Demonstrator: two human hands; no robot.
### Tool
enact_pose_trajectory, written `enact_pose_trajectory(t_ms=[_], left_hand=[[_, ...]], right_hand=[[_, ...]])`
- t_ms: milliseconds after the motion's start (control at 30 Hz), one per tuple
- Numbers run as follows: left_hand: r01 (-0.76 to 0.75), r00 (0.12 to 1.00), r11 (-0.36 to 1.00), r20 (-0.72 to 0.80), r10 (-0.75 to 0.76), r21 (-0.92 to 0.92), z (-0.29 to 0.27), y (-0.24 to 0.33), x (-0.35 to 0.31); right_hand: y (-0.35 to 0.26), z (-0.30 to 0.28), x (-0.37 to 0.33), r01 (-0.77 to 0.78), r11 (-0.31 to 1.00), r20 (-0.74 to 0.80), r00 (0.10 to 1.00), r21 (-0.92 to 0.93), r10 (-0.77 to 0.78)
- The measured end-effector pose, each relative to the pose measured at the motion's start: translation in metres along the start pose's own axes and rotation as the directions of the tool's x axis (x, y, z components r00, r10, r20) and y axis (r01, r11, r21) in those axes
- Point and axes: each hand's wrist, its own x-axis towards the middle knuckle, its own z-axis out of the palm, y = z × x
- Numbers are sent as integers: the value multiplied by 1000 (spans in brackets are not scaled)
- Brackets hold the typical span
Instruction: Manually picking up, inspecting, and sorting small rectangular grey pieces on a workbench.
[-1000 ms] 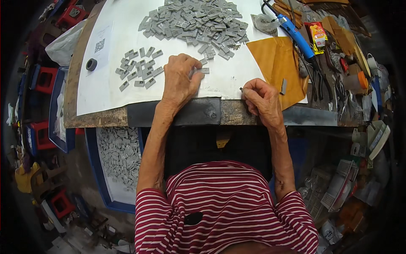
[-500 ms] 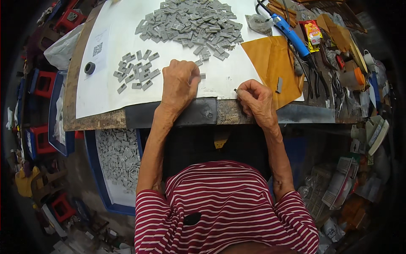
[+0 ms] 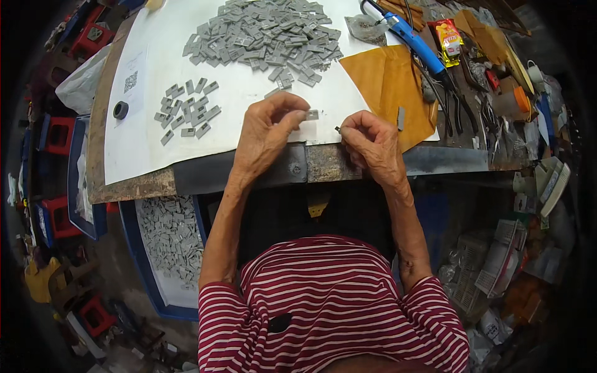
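My left hand is closed in a pinch on one end of a small grey rectangular piece, just above the white sheet near the table's front edge. To its right, my right hand pinches a tiny dark part between thumb and forefinger; its exact kind is too small to make out. The two held things are close together but apart. Left of my left hand lies a loose group of similar grey pieces. A large heap of them covers the far part of the sheet.
A brown envelope lies at the right with a grey strip on it. Beyond are a blue corded tool, pliers and a snack packet. A black ring sits at left. Below stands a blue tray of grey pieces.
My left hand has moved right and turned toward my right hand, carrying the grey piece with it. My right hand keeps its pinch on the dark part. The whole view has shifted slightly.
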Motion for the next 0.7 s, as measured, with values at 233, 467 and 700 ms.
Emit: enact_pose_trajectory(t_ms=[233, 467, 700], left_hand=[[219, 968, 938, 179, -176, -267, 15, 0, 4], [189, 966, 962, 216, -145, -197, 18, -7, 3], [158, 964, 974, 238, -117, -160, 20, -11, 2]], right_hand=[[-2, -1, 3, -17, 999, 44, 999, 32, 15], [4, -1, 6, -55, 998, 42, 998, 41, 53], [9, -3, 9, -69, 997, 48, 997, 31, 68]])
